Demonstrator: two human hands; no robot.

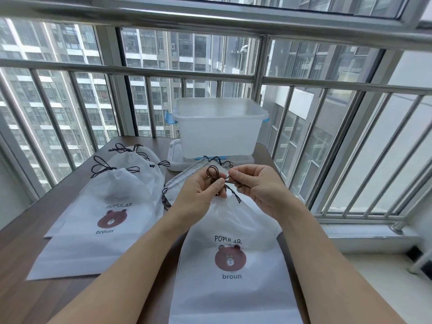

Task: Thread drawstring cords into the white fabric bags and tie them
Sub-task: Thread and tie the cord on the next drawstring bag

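So the dark brown drawstring cord [216, 177] sits right at the gathered mouth of the white bag [230, 272] closest to the person, the one with the brown bear print and "POPULAR / broun" on it, lying flat on the near middle of the brown table [25, 232]. The left hand [199, 191] pinches the cord where the strands cross, with a loop sticking up above its fingers, and the right hand [258, 185] pinches a strand just beside it, pulled out sideways; two loose ends dangle below. Off to the left lies a pile of finished bags [112, 206] with the same print, mouths cinched and cords tied. Behind the hands there's another bag [184, 181], then a translucent plastic bin [218, 129] standing on its lid [177, 157], near the window railing [140, 71].
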